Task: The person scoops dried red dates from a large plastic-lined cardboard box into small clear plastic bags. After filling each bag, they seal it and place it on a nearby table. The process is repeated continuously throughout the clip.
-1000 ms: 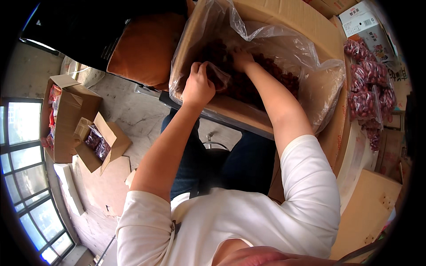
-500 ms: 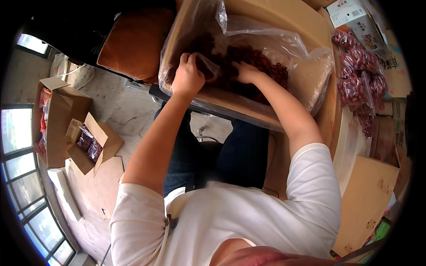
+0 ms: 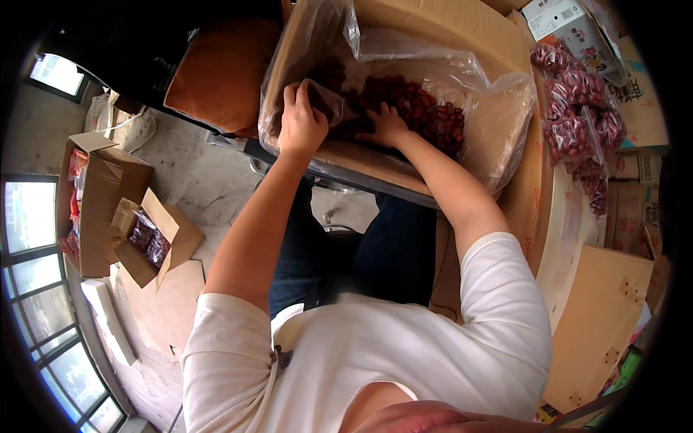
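Observation:
In front of me stands a large cardboard carton [image 3: 462,25] with a clear plastic liner [image 3: 509,97]. Loose dark red dates [image 3: 433,115] lie heaped inside it. At the carton's near left, my left hand [image 3: 302,124] is closed on the edge of a small clear plastic bag [image 3: 329,101], whose mouth faces the dates; how much it contains is hard to see. My right hand [image 3: 386,127] reaches into the carton, its spread fingers lying on the dates just right of the bag.
Several filled bags of dates [image 3: 577,108] are piled right of the carton, beside a white printed box [image 3: 567,25]. An orange-brown cushion [image 3: 216,76] lies at the far left. On the floor, an open box [image 3: 180,234] holds packed bags, next to a taller carton [image 3: 115,195].
My right hand has shifted left and slightly nearer, toward the bag, and its fingers show more plainly. My left hand keeps its hold on the bag. The view has shifted slightly.

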`<state>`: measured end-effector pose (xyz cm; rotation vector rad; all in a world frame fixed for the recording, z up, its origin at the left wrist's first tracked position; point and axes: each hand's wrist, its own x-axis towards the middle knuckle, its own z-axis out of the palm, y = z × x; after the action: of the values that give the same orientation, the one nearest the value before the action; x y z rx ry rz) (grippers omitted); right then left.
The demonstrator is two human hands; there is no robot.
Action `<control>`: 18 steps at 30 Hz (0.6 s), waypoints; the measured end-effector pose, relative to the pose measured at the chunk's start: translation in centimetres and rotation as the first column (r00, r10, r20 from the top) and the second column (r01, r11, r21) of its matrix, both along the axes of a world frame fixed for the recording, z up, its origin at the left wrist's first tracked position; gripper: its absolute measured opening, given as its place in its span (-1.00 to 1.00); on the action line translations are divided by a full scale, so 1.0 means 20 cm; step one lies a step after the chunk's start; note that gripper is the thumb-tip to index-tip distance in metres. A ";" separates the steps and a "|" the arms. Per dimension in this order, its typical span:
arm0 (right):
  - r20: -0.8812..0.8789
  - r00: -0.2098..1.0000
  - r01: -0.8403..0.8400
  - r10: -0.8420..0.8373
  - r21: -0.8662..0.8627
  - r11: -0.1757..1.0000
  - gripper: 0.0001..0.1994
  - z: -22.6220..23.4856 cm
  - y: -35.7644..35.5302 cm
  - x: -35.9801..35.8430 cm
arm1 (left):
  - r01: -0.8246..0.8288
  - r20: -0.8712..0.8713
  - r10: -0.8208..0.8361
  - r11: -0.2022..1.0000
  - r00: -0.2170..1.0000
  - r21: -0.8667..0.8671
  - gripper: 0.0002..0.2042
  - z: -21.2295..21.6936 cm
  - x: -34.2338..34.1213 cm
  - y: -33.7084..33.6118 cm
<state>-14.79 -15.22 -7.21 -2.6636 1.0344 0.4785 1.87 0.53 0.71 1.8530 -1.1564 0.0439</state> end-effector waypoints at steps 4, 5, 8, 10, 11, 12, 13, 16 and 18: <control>0.028 0.999 -0.014 0.014 -0.006 1.000 -0.10 -0.02 -0.01 -0.01 | 0.011 0.023 -0.012 1.000 1.000 0.026 -0.50 0.00 0.00 0.01; 0.031 0.999 -0.011 0.011 -0.002 1.000 -0.10 -0.03 -0.01 -0.01 | 0.010 0.020 -0.011 0.999 1.000 0.032 -0.50 0.00 0.00 0.01; 0.031 0.999 0.021 -0.022 0.041 0.999 -0.08 -0.02 0.01 0.00 | 0.010 0.015 -0.010 0.999 1.000 0.046 -0.50 0.01 0.00 0.01; 0.021 1.000 0.022 -0.023 0.057 0.998 -0.06 -0.01 0.02 0.00 | 0.014 0.015 -0.015 0.998 1.000 0.058 -0.50 0.00 0.00 0.01; 0.011 1.000 0.009 -0.010 0.053 0.999 -0.05 0.01 0.02 0.01 | 0.006 0.022 -0.007 0.998 1.000 0.062 -0.50 0.00 0.00 0.01; 0.001 1.000 -0.001 0.001 0.049 0.999 -0.04 0.02 0.02 0.00 | 0.000 0.029 -0.002 0.998 1.000 0.066 -0.50 0.00 0.00 0.01; -0.005 1.000 0.001 -0.001 0.058 0.998 -0.02 0.03 0.01 0.00 | -0.006 0.036 0.004 0.998 0.999 0.070 -0.50 -0.01 0.01 0.01; -0.010 1.000 0.014 -0.013 0.069 0.998 0.02 0.04 -0.01 0.00 | -0.004 0.020 0.002 0.996 1.000 0.089 -0.50 -0.01 0.00 0.01; -0.001 1.000 0.026 -0.026 0.053 0.998 0.02 0.02 -0.01 0.00 | -0.011 -0.012 0.012 0.996 1.000 0.089 -0.50 0.00 0.00 0.00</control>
<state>-14.82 -15.36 -6.88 -2.6000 1.0405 0.4938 1.78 0.61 0.69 1.9351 -1.1557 -0.0128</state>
